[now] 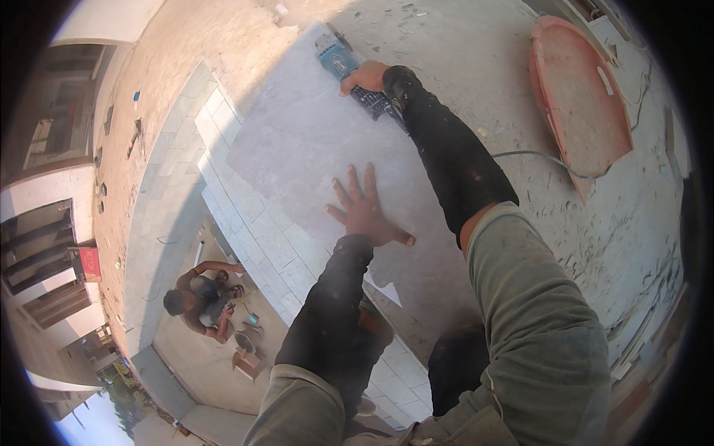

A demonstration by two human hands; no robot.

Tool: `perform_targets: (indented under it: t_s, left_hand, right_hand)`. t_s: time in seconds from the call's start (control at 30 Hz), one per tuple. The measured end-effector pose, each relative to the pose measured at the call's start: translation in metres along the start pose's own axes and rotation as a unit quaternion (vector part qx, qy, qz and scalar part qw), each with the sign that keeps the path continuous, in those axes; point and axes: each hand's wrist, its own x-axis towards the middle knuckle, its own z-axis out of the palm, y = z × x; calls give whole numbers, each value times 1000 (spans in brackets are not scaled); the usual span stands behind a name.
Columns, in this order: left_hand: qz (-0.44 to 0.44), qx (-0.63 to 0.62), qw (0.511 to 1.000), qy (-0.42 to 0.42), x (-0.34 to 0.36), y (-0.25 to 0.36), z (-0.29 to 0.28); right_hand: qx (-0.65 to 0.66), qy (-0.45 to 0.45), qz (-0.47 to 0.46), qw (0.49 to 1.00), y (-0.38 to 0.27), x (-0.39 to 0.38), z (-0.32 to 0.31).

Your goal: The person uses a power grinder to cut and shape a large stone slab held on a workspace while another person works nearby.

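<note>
A large grey tile (297, 149) lies in front of me, its far corner in a patch of sunlight and shade. My left hand (368, 212) rests on it palm down, fingers spread. Farther off and to the right, my right hand (366, 76) is wrapped round the body of a blue and black angle grinder (338, 59). The grinder's head is at the tile's far right edge; whether its disc touches the tile I cannot tell. Black sleeves cover both forearms.
A grey cord (532, 153) runs right towards a broken red plastic basin (587, 97). At the left, a co-worker (199, 293) squats in a lower area beside a bucket (245, 342). Pale paving (271, 241) borders my tile. A hammer-like tool (134, 139) lies far left.
</note>
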Motion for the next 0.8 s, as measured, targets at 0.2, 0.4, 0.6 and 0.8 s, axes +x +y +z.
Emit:
perform_targets:
  t_s: [0.2, 0.4, 0.6, 0.8]
  left_hand:
    - [5, 2, 1000, 3, 1, 1, 2]
    - [3, 2, 1000, 0, 1, 2, 1]
    - [1, 3, 1000, 4, 0, 0, 1]
    - [1, 0, 1000, 10, 1, 3, 1]
  right_hand:
    - [5, 19, -2, 1000, 3, 0, 1]
    - [11, 26, 2, 1000, 7, 2, 2]
    - [-1, 26, -5, 1000, 1, -7, 2]
    - [-4, 27, -6, 1000, 5, -7, 2]
